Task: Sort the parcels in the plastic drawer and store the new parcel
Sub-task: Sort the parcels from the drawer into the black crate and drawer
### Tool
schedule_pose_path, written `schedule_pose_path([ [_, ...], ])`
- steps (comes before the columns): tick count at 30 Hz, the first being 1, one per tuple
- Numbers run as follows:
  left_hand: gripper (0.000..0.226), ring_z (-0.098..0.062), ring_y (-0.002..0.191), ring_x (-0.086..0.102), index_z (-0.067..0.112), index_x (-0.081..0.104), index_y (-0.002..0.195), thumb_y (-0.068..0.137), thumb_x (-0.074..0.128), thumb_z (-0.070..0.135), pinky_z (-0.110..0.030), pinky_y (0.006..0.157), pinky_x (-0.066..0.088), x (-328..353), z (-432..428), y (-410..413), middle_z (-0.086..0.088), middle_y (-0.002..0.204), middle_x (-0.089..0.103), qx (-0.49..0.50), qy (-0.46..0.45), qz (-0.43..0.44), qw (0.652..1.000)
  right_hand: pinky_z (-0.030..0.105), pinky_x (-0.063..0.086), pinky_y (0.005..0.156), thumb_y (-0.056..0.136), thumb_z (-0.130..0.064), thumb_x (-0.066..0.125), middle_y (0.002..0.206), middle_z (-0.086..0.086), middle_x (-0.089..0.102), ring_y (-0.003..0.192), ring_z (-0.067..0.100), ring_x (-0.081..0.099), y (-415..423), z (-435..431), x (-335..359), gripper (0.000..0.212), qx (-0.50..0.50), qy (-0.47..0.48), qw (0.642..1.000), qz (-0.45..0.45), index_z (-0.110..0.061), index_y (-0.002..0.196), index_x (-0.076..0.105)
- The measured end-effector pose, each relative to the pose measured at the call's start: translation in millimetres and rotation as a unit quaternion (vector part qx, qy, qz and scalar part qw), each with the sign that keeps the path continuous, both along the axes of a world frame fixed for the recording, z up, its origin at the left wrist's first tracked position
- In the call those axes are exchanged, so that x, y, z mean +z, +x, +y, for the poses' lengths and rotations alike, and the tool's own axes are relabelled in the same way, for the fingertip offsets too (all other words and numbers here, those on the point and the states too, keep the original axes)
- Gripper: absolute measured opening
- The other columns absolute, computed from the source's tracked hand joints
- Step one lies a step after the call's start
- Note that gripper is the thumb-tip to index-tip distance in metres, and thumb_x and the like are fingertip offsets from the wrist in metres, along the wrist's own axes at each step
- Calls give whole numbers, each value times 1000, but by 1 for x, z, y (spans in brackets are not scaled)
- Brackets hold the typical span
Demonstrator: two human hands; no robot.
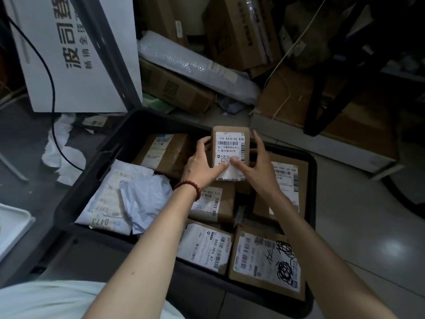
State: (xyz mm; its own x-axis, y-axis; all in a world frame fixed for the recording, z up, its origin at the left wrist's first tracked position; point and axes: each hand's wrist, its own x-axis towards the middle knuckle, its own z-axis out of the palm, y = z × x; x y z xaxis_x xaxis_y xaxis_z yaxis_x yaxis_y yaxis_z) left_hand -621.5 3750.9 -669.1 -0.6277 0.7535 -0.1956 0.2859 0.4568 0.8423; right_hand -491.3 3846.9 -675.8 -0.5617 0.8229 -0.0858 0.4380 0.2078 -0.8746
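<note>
Left hand (pixel 203 168), right hand (pixel 256 168): grip clamped on small parcel (pixel 230 129) above drawer (pixel 147 120); label (pixel 230 145) bottom covered.

You are in a parcel storeroom: cardboard cartons (pixel 239 33) and a bubble-wrapped package (pixel 184 63) heaped behind a plastic drawer (pixel 92 171) of labelled parcels (pixel 264 256).

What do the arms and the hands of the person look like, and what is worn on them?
No sleeves are in view on either arm, and there are no gloves. The left hand has a bracelet of round dark red beads at its wrist. The right hand and its wrist carry no ring, watch or band that I can see.
</note>
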Motion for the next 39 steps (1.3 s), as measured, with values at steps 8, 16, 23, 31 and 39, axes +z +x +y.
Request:
schedule_pose_path([
  [8, 70, -18, 125, 48, 38, 32, 141, 82, 68, 50, -36, 102, 42, -7, -4, 0, 3, 137, 52, -39, -18, 37, 998, 53, 25, 111, 81, -61, 63, 146, -4, 39, 132, 18, 41, 8, -12, -9, 81, -54, 54, 995, -68, -42, 147, 20],
  [16, 65, -18, 123, 49, 33, 31, 143, 87, 66, 34, -30, 97, 42, -12, 9, 19, 0, 137, 51, -100, -21, 40, 994, 46, 19, 110, 82, -66, 56, 150, 8, 33, 139, 27, 25, 25, -11, -20, 89, -107, 105, 972, -182, -27, 152, 17],
  [23, 57, -21, 122, 48, 25, 35, 144, 92, 58, 33, -34, 100, 42, -25, 3, 29, -3, 140, 43, -161, -60, 152, 973, 39, 20, 110, 91, -57, 50, 154, 2, 30, 140, 23, 25, 31, -13, -26, 69, -44, 195, 956, -216, -26, 149, 31],
  [31, 61, -23, 136, 30, 32, 16, 151, 96, 34, 53, -44, 102, 29, -16, -10, 36, 4, 153, 30, -187, -196, 386, 882, 48, 8, 116, 98, -57, 26, 162, -3, 9, 147, 21, 9, 22, -18, -20, 68, 8, 201, 917, -344, -23, 154, 8],
  [39, 57, -19, 129, 38, 25, 31, 146, 96, 36, 51, -40, 99, 33, 1, -72, 10, 3, 146, 41, -80, -228, 375, 895, 47, 12, 116, 96, -48, 42, 160, 2, 16, 146, 24, 12, 20, -34, 2, 67, 29, 223, 920, -322, -20, 152, 19],
])
